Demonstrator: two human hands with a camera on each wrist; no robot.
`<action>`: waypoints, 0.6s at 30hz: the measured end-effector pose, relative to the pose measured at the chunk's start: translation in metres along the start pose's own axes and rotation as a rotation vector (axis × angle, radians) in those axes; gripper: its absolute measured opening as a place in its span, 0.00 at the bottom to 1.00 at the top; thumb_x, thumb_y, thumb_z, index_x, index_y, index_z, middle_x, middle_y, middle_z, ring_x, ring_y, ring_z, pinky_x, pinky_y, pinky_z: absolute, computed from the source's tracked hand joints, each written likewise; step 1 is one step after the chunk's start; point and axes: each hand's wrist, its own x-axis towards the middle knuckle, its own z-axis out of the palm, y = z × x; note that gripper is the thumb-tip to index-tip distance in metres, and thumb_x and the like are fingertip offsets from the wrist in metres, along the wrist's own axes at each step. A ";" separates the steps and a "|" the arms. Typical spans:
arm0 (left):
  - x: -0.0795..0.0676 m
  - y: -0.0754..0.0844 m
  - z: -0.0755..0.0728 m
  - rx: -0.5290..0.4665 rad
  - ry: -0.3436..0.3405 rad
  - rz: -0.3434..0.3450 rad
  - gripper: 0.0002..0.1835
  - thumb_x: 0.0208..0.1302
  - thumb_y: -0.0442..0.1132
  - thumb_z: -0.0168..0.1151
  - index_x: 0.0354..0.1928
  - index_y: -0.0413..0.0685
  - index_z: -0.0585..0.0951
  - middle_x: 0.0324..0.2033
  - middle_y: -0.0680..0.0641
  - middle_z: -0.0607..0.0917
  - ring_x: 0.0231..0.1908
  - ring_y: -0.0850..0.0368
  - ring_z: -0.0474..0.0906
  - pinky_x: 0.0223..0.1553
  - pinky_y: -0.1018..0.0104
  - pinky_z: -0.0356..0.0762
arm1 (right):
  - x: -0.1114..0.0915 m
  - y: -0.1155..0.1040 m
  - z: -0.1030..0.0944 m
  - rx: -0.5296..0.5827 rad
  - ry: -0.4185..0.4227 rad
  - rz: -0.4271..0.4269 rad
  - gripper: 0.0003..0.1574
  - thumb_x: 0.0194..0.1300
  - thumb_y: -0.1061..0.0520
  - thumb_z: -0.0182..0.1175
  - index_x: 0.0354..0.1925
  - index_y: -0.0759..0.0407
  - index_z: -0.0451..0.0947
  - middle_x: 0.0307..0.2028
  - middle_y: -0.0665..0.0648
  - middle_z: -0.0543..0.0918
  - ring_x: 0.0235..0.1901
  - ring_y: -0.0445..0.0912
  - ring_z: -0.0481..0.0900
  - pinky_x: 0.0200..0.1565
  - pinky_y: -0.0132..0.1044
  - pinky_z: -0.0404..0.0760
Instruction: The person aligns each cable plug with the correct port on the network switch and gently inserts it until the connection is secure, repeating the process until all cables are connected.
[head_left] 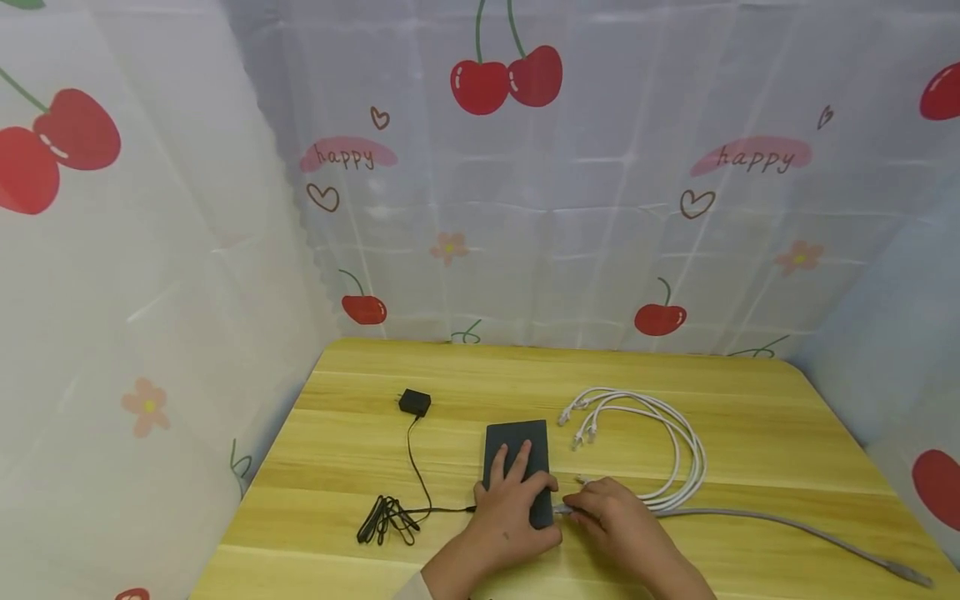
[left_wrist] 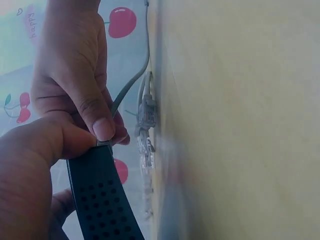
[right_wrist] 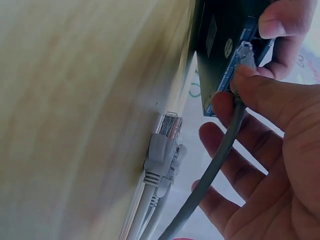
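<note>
A dark network switch (head_left: 516, 435) is near the table's front middle, its row of ports facing right. My left hand (head_left: 510, 521) grips it from above, fingers spread over the top and thumb at its near right corner. Vent holes show on the side of the switch (left_wrist: 105, 205) in the left wrist view. My right hand (head_left: 618, 525) pinches the clear plug (right_wrist: 245, 52) of a grey network cable (head_left: 750, 515) between thumb and forefinger, right at a port. From there the cable runs right to its other plug (head_left: 909, 573). How deep the pinched plug sits cannot be told.
A loop of white network cables (head_left: 697, 467) lies behind my right hand, several plugs pointing left. At the left, a black power adapter (head_left: 415, 402) has a bundled cord (head_left: 386, 521) running to the switch's left side. Cherry-print curtains (head_left: 570, 208) enclose the wooden table (head_left: 315, 467).
</note>
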 end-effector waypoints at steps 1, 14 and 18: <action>0.000 0.000 0.000 -0.007 0.004 -0.002 0.19 0.55 0.56 0.66 0.51 0.78 0.77 0.79 0.48 0.51 0.76 0.35 0.41 0.48 0.16 0.58 | 0.000 0.000 0.000 -0.003 0.001 0.002 0.13 0.53 0.61 0.75 0.39 0.51 0.89 0.35 0.41 0.85 0.37 0.39 0.80 0.40 0.37 0.82; -0.001 0.001 -0.002 -0.010 0.013 0.012 0.19 0.54 0.56 0.67 0.49 0.78 0.77 0.78 0.47 0.53 0.76 0.33 0.42 0.47 0.16 0.58 | 0.004 -0.004 0.000 -0.043 0.015 -0.019 0.14 0.52 0.59 0.76 0.40 0.51 0.89 0.37 0.43 0.86 0.38 0.40 0.82 0.41 0.39 0.83; -0.001 0.001 -0.001 -0.004 0.022 0.017 0.19 0.54 0.55 0.68 0.49 0.79 0.77 0.78 0.46 0.54 0.76 0.33 0.43 0.47 0.15 0.57 | 0.005 -0.006 0.000 -0.061 0.002 -0.047 0.15 0.51 0.59 0.77 0.40 0.52 0.90 0.33 0.41 0.83 0.35 0.37 0.78 0.38 0.36 0.81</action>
